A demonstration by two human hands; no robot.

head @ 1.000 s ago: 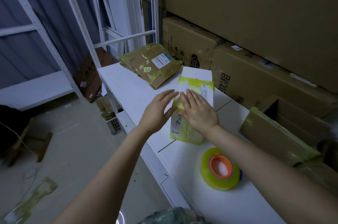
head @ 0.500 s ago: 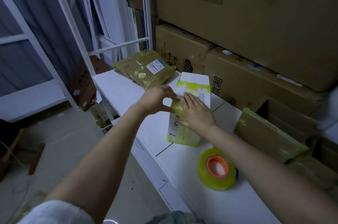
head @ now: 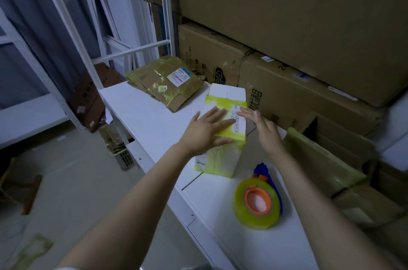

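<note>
So the white box [head: 217, 159] is banded in yellowish-green tape, with a printed label on top, and it sits on the white shelf [head: 143, 111] pretty near the front edge. The left hand [head: 205, 130] lies flat on top, fingers straight and spread, gripping nothing. The right hand [head: 265, 130] is open at the box's right top edge, a bit blurred, so can't tell if it touches. Bare shelf to the left, brown cartons [head: 287, 102] close behind, and a tape roll [head: 257, 201] near the front.

Storeroom or packing area — stacked cardboard cartons [head: 287, 16], white metal shelving [head: 136, 48], taped parcels [head: 164, 81], tape roll [head: 257, 203]
</note>
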